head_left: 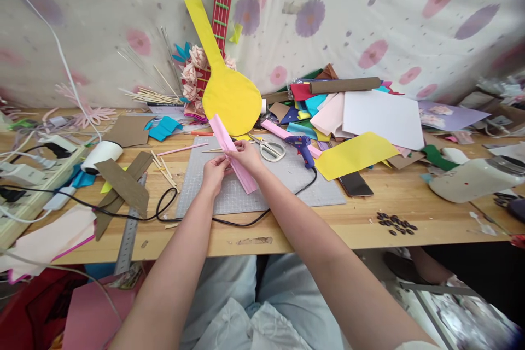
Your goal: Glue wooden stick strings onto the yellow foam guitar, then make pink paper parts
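A long folded strip of pink crepe paper [221,132] slants over the grey cutting mat [197,191]. Around its middle, my left hand [216,170] pinches the left edge. From the right side my right hand [246,156] grips the same strip, fingers closed and close to the left ones. Just beyond the hands lie scissors [272,150] with pale handles. A blue glue gun [301,147] rests right of them, partly over another pink strip [279,131]. Behind the strip leans a yellow guitar-shaped cutout [232,99].
A power strip [36,175] and white roll [102,156] lie left, near a steel ruler [128,238]. The glue gun's black cable [246,224] crosses the front. To the right are a yellow sheet [356,154], a phone [356,185], dark oval pieces [396,223] and a white bottle [471,180].
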A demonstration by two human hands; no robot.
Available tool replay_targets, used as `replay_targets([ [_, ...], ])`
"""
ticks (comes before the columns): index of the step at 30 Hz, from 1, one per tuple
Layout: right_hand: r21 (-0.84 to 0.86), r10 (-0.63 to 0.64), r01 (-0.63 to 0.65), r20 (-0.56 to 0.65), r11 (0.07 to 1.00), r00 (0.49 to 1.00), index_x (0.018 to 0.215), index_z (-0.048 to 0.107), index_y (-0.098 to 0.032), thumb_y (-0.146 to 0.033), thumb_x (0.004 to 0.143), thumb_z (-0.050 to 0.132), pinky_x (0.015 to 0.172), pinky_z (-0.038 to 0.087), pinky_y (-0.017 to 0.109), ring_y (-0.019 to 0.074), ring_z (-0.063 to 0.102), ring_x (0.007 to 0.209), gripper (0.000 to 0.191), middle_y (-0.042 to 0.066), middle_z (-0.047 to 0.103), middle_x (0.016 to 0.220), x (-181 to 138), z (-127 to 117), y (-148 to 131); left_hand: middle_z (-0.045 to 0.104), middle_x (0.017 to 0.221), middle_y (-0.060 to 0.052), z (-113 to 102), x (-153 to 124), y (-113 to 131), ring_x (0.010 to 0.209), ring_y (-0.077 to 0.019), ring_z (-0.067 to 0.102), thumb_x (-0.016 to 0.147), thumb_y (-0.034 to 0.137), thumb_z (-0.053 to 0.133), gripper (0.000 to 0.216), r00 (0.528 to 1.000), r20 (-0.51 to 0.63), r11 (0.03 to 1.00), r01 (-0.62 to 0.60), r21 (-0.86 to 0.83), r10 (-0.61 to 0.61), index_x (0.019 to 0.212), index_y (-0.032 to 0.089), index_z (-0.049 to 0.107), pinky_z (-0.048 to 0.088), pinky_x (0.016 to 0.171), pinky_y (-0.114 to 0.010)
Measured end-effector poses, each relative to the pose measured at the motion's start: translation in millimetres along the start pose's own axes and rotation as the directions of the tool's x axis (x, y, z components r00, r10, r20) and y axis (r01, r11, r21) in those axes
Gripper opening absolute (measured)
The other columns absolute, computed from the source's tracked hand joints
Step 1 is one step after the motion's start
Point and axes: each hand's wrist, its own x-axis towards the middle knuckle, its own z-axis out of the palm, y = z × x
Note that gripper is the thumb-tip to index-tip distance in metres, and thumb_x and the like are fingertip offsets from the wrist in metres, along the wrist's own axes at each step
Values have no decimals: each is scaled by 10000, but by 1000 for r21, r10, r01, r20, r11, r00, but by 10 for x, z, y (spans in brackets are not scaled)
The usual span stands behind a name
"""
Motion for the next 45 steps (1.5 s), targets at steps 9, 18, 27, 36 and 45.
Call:
replay_targets([
  [9,-206,-18,10,-38,979,999,863,504,-195,-234,600,609,659,422,265,127,532,685,285,-24,559,755,83,34,-133,629,656,-32,8,2,16,611,-122,595,584,167,675,118,999,-31,1000,18,-3,-18,678,117,624,507,649,-299],
  [18,-428,-131,100,-45,898,990,805,463,-208,-170,592,556,635,391,273,149,512,644,236,-26,533,672,20,12,-247,628,636,-22,5,16,-8,564,-111,582,579,152,667,111,1000,-25,1000,8,-14,-9,677,115,630,502,638,-301],
  [27,-398,-192,149,-70,905,979,811,456,-211,-188,596,541,626,383,254,131,509,632,232,-37,540,665,-19,4,-231,594,557,-12,44,-5,40,540,-124,577,589,135,664,65,997,-74,999,36,-12,-37,614,113,609,499,634,-327],
  [36,-215,-60,59,4,975,998,810,457,-204,-222,568,597,563,396,231,107,512,582,280,-63,538,632,45,-73,-265,618,617,-22,36,-19,71,568,-122,579,558,146,692,126,995,-82,998,45,-40,-49,655,109,620,488,630,-306],
  [45,-38,-35,39,97,999,995,870,471,-194,-235,615,593,589,442,241,105,550,618,286,-45,562,690,57,20,-166,589,592,7,-6,-31,51,559,-105,567,531,181,717,172,992,-124,995,-36,-95,24,628,120,588,474,672,-304],
])
